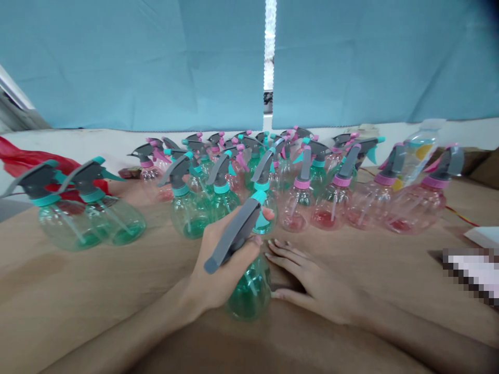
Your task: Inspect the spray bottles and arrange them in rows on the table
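My left hand is wrapped around the neck of a green spray bottle, just under its grey trigger head with a turquoise nozzle. The bottle stands on the wooden table close to my body. To its right, my right hand lies with fingers stretched out on the tabletop, holding nothing. Its thumb tip comes close to the bottle's side; whether they touch, I cannot tell. Ahead of my hands are a green spray bottle with a turquoise collar and a pink one with a pink collar.
Many more spray bottles fill the back of the table. Two green bottles stand off to the left, near red plastic. A clear water bottle rises behind the pink ones at right. A blurred-out object lies at the right edge.
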`<state>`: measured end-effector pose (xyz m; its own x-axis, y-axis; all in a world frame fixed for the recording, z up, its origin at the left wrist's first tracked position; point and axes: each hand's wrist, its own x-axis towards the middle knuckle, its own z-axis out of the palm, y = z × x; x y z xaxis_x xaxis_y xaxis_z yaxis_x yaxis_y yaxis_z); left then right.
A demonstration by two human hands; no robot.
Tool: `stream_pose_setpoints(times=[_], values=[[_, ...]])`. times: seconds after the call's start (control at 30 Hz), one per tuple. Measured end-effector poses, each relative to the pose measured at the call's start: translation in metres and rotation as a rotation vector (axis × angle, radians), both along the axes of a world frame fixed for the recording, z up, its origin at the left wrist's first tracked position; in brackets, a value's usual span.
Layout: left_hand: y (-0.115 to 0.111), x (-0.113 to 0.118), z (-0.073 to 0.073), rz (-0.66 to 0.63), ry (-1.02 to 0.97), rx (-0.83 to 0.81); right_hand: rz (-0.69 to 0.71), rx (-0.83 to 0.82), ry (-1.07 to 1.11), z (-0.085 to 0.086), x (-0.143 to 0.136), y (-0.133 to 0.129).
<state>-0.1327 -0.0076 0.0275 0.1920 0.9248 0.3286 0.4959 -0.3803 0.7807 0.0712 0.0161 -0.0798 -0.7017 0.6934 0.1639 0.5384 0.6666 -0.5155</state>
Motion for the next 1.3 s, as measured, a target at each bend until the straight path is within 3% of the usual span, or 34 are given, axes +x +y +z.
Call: stream_pose_setpoints(times=[0.13,0.43,0.8,1.13,1.3], values=[[0.0,-0.001,0.005,-0.069,-0.015,0.03,0.0,-0.006,-0.015,0.0,0.0,0.0],[-0.003,-0.001,0.01,-0.064,0.0,-0.002,0.002,0.002,0.012,0.001,0.0,-0.001],[0.0,-0.002,-0.003,0.0,0.02,0.016,-0.003,0.002,-0.005,-0.002,0.001,0.0],[0.006,-0.001,-0.006,-0.122,0.028,0.014,0.004,0.005,-0.039,-0.001,0.001,0.001],[0.005,-0.004,-0.011,-0.096,0.105,0.006,0.008,0.005,-0.006,-0.001,0.001,0.001]])
